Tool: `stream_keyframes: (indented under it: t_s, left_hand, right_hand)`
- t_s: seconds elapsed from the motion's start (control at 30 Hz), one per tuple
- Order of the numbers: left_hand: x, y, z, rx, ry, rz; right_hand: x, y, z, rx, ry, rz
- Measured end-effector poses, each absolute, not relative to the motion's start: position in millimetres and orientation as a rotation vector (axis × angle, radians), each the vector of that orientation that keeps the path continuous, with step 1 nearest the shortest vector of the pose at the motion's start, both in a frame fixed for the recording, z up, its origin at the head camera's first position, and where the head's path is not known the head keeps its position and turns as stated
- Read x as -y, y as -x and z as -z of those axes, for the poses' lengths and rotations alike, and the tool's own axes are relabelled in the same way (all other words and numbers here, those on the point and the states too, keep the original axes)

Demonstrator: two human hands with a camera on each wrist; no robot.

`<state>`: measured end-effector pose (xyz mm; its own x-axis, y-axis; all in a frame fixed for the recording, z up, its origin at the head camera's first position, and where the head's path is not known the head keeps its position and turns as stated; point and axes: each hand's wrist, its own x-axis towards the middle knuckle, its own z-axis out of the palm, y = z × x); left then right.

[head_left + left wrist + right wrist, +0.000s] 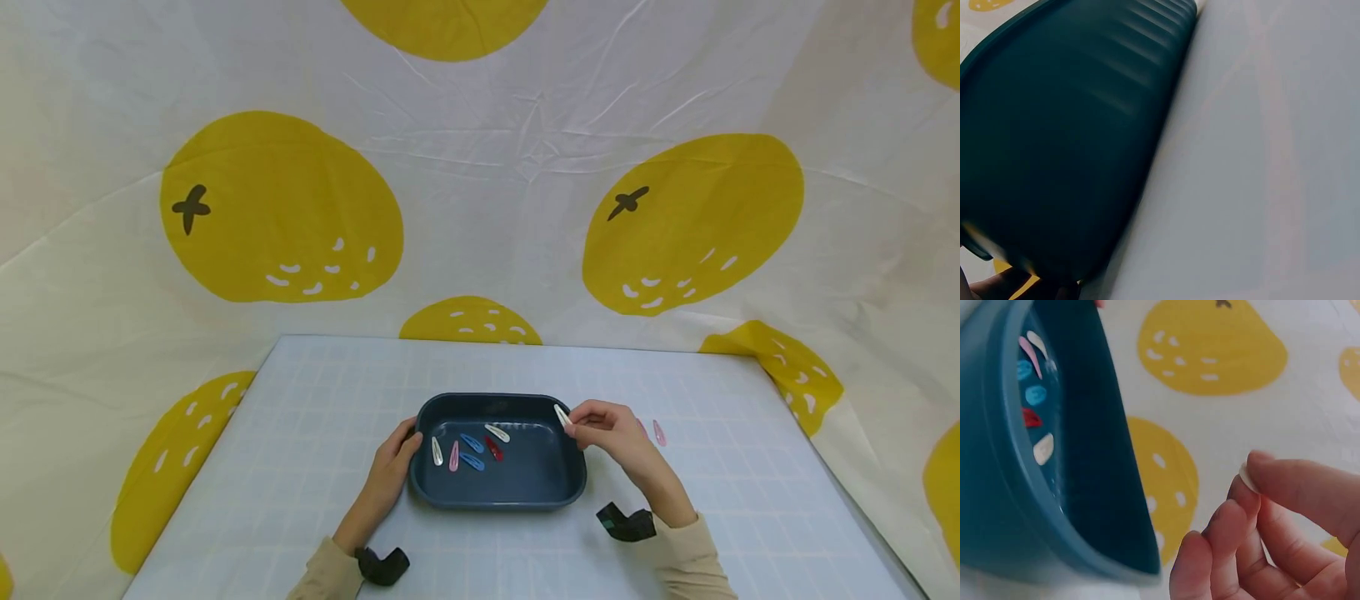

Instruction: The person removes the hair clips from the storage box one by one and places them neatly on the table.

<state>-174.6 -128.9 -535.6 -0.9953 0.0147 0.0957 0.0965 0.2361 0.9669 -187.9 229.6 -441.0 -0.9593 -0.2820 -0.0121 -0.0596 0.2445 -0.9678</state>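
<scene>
My left hand [393,462] grips the left end of a dark blue rectangular tray [528,479], its thumb at the rim. Above the tray's right rim, my right hand [618,435] pinches a white snap hair clip [561,414] between thumb and fingertip. Inside the tray, toward its left half, lie two white clips, a pink hair clip [453,457], two blue clips and a red hair clip [493,448]. In the right wrist view the pinched clip [1247,479] shows only as a small pale edge. The left wrist view shows mostly the tray's outer wall [1066,144].
On the table [315,467], right of my right hand, lies a pink hair clip [659,432]; a bit of pink beside it is mostly hidden by the hand. Behind the table hangs a white cloth [487,208] printed with yellow fruit.
</scene>
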Motion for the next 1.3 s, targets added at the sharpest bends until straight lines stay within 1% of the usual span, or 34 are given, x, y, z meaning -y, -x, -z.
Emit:
stream_keyframes:
  t_s: [0.5, 0.8, 1.03, 1.3]
  left_hand:
    - [130, 176, 538, 2.408, 0.141, 1.861]
    - [130, 176, 538, 2.411, 0.129, 1.887]
    - [130, 175, 535, 2.402, 0.144, 1.887]
    - [129, 175, 537, 2.416, 0.131, 1.86]
  right_hand:
    - [-302, 193, 447, -2.465, 0.043, 1.777]
    - [-342, 191, 449, -2.411, -0.118, 1.913]
    - [-364, 190, 456, -2.392, -0.218, 1.957]
    - [-382, 188, 473, -2.494, -0.422, 1.779]
